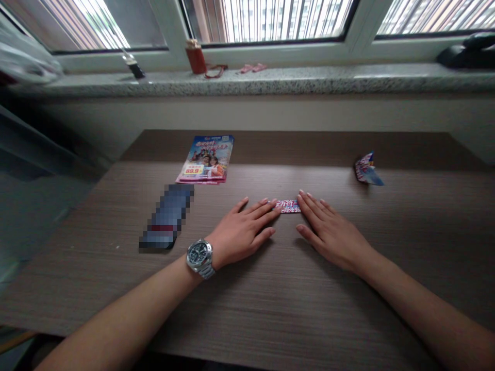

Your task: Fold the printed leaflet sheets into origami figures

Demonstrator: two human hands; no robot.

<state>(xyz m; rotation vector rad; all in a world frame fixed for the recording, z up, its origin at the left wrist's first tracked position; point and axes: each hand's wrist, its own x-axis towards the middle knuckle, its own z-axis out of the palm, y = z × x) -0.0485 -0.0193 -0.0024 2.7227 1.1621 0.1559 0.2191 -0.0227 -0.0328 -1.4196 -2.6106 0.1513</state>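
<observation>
Flat on the wooden table lies a narrow folded strip of printed paper, pink, white and blue with lettering. My left hand rests its fingertips on the strip's left end, fingers stretched out and the thumb apart. On the right end press the fingertips of my right hand, also flat with the thumb spread. Both ends of the paper are hidden under the fingers. A metal watch is on my left wrist.
A stack of printed flyers lies at the back left, with a pixelated phone-like object nearer. A folded piece of printed paper stands at the back right. The windowsill holds a red bottle and small items.
</observation>
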